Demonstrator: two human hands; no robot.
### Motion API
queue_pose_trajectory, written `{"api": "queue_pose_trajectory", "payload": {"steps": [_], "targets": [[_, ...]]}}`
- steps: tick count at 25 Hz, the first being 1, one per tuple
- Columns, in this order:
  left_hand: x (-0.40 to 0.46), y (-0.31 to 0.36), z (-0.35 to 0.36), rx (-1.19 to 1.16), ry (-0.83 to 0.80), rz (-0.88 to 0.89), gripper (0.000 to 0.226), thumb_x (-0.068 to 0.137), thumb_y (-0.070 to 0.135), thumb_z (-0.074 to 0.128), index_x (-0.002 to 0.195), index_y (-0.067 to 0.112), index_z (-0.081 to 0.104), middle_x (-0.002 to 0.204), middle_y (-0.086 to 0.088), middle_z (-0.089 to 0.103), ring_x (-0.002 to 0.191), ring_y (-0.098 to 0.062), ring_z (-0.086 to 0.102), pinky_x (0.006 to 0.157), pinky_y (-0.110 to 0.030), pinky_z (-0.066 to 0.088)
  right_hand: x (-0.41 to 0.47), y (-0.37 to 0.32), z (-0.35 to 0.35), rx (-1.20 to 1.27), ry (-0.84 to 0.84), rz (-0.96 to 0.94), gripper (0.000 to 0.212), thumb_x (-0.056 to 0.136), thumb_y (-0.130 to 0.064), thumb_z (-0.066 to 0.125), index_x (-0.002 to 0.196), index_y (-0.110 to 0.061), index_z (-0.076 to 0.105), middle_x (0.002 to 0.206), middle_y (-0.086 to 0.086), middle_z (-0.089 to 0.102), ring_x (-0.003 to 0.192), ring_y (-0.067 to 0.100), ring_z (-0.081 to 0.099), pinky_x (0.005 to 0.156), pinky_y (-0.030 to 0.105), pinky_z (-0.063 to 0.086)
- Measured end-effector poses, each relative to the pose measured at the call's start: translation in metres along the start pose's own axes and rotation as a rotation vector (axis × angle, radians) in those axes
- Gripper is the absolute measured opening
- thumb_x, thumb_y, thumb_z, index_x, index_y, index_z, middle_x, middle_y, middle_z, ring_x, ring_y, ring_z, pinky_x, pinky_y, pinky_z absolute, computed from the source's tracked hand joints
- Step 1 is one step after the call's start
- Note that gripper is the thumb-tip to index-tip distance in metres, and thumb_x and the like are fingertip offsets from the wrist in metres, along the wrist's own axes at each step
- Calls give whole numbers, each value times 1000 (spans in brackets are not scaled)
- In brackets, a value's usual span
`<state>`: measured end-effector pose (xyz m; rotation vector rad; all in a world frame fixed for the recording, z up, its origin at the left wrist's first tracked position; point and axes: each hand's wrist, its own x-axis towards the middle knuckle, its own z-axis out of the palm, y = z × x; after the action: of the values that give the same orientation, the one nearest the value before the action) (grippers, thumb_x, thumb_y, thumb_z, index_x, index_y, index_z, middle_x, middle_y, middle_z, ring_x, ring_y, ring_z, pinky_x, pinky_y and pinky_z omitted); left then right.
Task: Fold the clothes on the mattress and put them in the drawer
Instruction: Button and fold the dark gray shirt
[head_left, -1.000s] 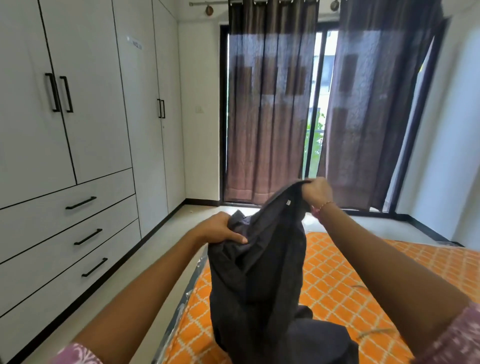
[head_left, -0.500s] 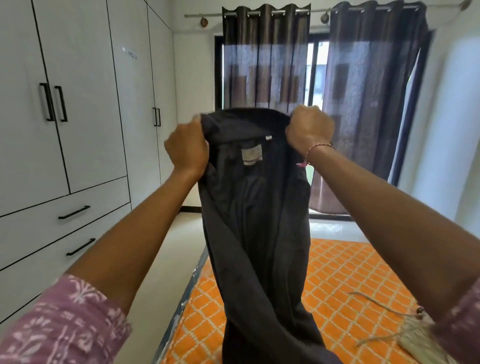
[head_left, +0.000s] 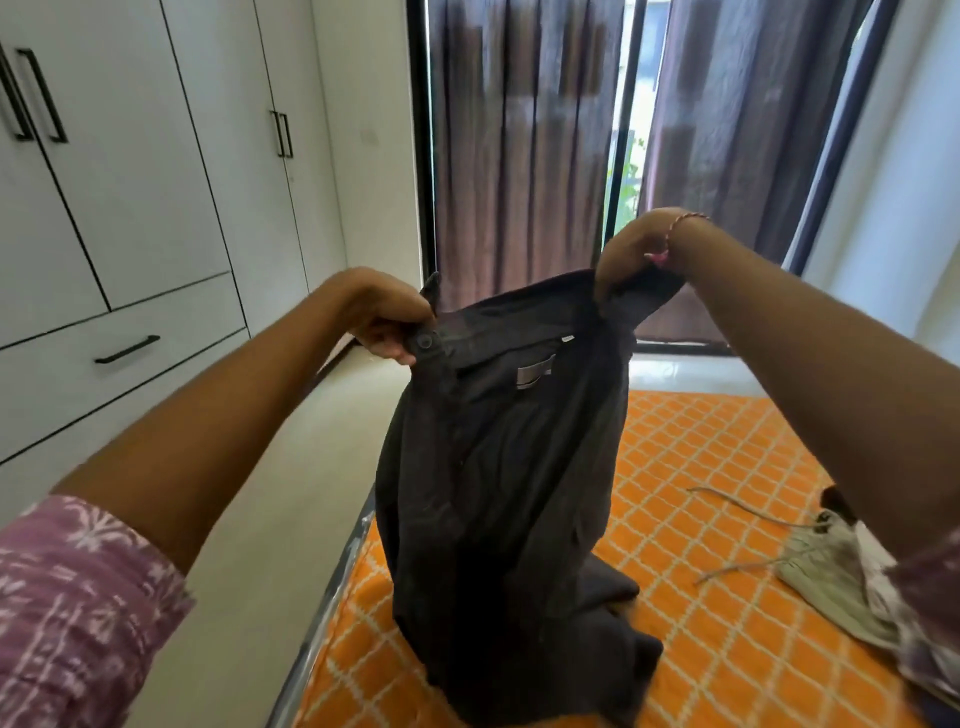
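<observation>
Dark grey trousers (head_left: 498, 499) hang by their waistband in front of me, the legs bunched on the orange patterned mattress (head_left: 701, 519). My left hand (head_left: 387, 322) grips the waistband's left end beside the button. My right hand (head_left: 636, 254) pinches the right end, held a little higher. A pale green garment with drawstrings (head_left: 826, 571) lies on the mattress at the right, partly under my right arm. The drawers (head_left: 124, 348) sit shut in the white wardrobe at the left.
The white wardrobe (head_left: 156, 156) runs along the left wall, with a strip of pale floor (head_left: 311, 467) between it and the mattress. Dark curtains (head_left: 524, 156) cover a glass door behind. More patterned cloth (head_left: 924, 649) lies at the right edge.
I have lowered the trousers from in front of my face and spread my hands wider along the waistband. The legs now pile on the mattress.
</observation>
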<state>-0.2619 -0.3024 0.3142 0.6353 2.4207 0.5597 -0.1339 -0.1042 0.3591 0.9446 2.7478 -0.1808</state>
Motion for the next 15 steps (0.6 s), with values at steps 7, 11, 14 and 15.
{"api": "queue_pose_trajectory", "payload": {"steps": [7, 11, 14, 15], "targets": [[114, -22, 36, -338, 275, 34, 20, 93, 9, 58, 74, 6, 52, 64, -6, 63, 33, -7, 55, 42, -14, 49, 102, 11, 86, 1049, -1, 69, 28, 93, -7, 44, 65, -12, 42, 35, 0, 46, 28, 7, 46, 29, 11, 35], [182, -47, 108, -683, 525, 160, 28, 88, 33, 63, 100, 10, 52, 111, -15, 62, 86, -29, 67, 81, -41, 55, 145, -2, 161, 1236, 199, 23, 7, 95, -14, 52, 93, -9, 56, 89, 14, 60, 79, 26, 60, 64, 31, 52], [216, -91, 203, -67, 416, 232, 59, 88, 49, 53, 138, 19, 41, 142, -10, 45, 129, -29, 43, 107, -50, 33, 158, -19, 263, 943, 280, -5, 41, 98, -22, 47, 133, -2, 44, 129, 20, 55, 122, 36, 48, 92, 34, 36], [220, -107, 233, 120, 298, 214, 65, 90, 52, 49, 145, 22, 31, 152, -9, 30, 140, -27, 27, 112, -55, 20, 156, -26, 300, 895, 247, -27, 47, 98, -26, 46, 139, -4, 38, 134, 19, 52, 126, 36, 46, 96, 35, 35]]}}
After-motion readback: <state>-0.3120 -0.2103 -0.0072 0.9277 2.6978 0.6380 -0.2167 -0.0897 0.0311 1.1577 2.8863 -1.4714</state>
